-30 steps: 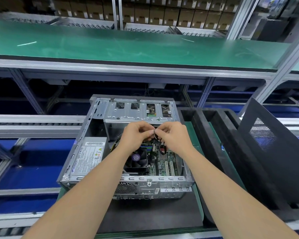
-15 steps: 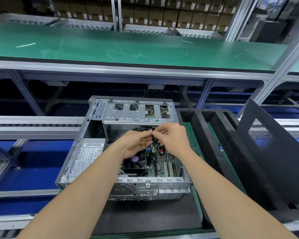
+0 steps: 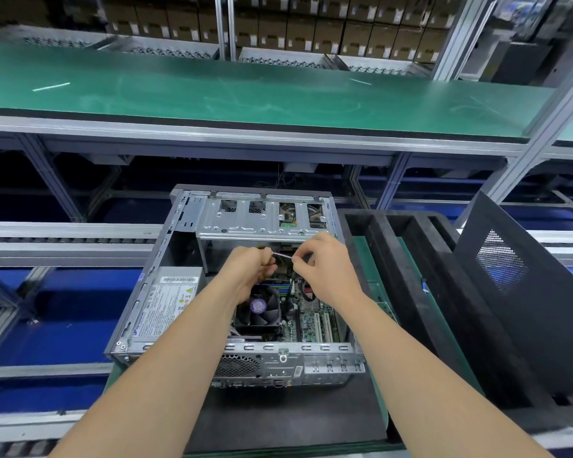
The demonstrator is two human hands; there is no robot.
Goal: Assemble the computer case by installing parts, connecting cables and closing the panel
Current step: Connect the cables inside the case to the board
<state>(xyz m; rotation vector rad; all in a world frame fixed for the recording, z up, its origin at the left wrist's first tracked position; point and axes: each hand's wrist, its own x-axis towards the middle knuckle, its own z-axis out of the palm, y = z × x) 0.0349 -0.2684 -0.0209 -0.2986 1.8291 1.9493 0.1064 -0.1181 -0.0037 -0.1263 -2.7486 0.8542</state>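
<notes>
The left hand point(image 3: 250, 271) and right hand point(image 3: 323, 269) pinch a thin pale strip point(image 3: 282, 256). If it slips, it may drop onto the fan point(image 3: 258, 309).

This is a factory assembly line for electronics. A long workbench point(image 3: 245, 94) topped with green matting runs across on an aluminium frame point(image 3: 391, 180), and roller conveyor rails point(image 3: 63, 240) pass beneath it. Behind, racks hold rows of identical cardboard boxes point(image 3: 278, 31). An open computer case point(image 3: 166, 259) sits on a carrier pallet point(image 3: 278, 421) beside a black foam tray point(image 3: 394, 259), with a dark side panel point(image 3: 526, 309) leaning in it.
</notes>
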